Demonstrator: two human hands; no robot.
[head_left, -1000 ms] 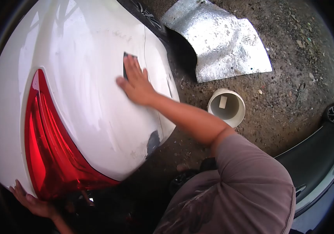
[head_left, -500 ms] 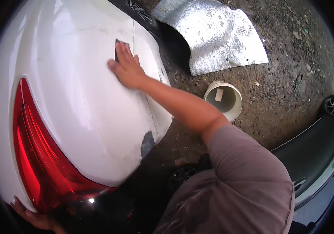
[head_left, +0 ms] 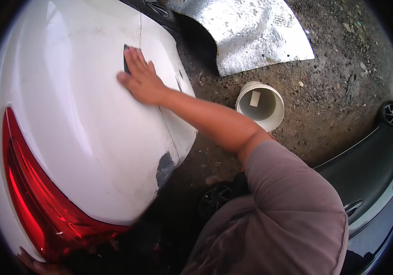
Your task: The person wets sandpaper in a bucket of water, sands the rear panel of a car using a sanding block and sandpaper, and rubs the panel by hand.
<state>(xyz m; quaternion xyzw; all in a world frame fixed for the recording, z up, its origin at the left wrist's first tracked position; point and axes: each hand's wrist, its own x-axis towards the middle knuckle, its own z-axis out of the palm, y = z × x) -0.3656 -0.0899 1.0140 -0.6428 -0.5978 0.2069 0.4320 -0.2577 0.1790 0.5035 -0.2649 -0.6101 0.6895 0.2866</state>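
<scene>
My right hand [head_left: 143, 82] lies flat on the white rear side panel [head_left: 91, 91] of a car. Under its fingers is a dark, thin sheet that looks like sandpaper [head_left: 126, 56], pressed against the paint; only its left and top edges show. My left hand [head_left: 40, 266] rests on the bodywork beside the red tail light [head_left: 45, 197], at the bottom left. Its fingers lie outstretched, partly lost in the dark. Low on the panel's corner sits a grey bare patch [head_left: 164, 169]. A thin seam [head_left: 160, 112] runs down the panel beside my right wrist.
On the dirt ground [head_left: 329, 101] stands a white bucket [head_left: 274, 121] with a pale rectangular piece inside. A silvery, foil-like sheet [head_left: 256, 32] lies near the car's wheel [head_left: 156, 7]. Another, dark car [head_left: 347, 169] is at the right.
The view has shifted, so the tail light sits lower and farther left. My right hand has slid a little up the panel with the sandpaper, away from the tail light.
</scene>
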